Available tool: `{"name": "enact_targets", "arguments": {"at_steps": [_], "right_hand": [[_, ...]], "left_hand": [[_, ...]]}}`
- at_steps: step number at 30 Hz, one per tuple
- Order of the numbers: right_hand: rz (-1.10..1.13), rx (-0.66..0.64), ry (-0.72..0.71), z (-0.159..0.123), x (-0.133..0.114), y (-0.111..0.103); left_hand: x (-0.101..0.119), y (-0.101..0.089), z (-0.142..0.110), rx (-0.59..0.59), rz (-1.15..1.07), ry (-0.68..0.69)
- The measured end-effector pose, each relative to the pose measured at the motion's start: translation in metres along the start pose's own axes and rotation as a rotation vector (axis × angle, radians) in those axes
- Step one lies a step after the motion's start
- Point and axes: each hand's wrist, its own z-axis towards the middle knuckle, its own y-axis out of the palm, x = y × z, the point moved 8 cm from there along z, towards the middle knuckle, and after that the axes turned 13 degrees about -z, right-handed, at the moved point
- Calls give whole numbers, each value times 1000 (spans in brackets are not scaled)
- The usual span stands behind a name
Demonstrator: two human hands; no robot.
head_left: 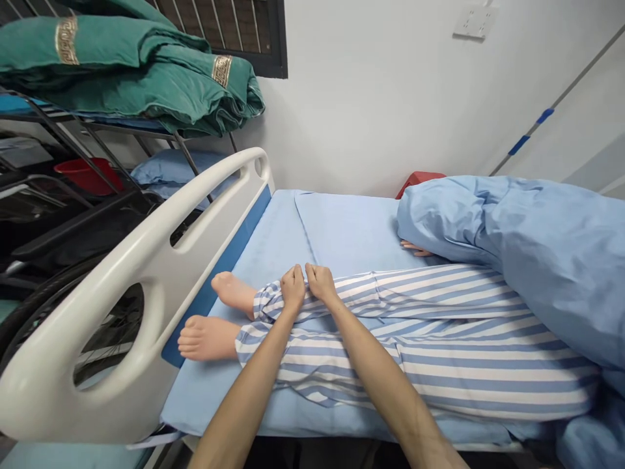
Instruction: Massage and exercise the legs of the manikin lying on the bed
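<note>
Stretching away from the white footboard (166, 270), blue-and-white striped trousers (439, 345) lie along a bed (351, 228). Their creased cloth could twist or ride up if tugged unevenly, and a sudden pull might jar the bare feet (209, 339) emerging from the cuffs, just beside the footboard. Two hands, curled into fists and nearly touching, sit over one trouser leg toward the footboard end: the left hand (293, 288) nearer the footboard, the right hand (321, 283) farther from it. Whether either fist has cloth caught inside cannot be told. A rumpled blue quilt (551, 241) is heaped well apart from the footboard; green bedding (195, 85) is piled beyond it.
</note>
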Motion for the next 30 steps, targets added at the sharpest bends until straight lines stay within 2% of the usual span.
{"name": "enact_targets", "arguments": {"at_steps": [4,7,11,15,19,21,26,30], "right_hand": [[191,69,27,4,8,-5],[298,91,54,5,14,-6],[322,109,78,4,18,-2],[166,82,76,5,10,-10],[-105,23,-65,10,-14,-31],[-162,18,-123,10,-20,-37],[-61,4,-9,2,7,-22],[20,30,9,-1,17,-14]], "left_hand": [[23,13,9,-28,-177,-28],[33,19,9,43,-263,-10],[15,26,1,54,-112,-36],[0,28,-2,-3,-15,-7],[-4,27,2,-10,-42,5],[-3,28,1,-15,-37,7],[0,28,-4,-1,-37,22],[5,32,0,-21,-47,-15]]}}
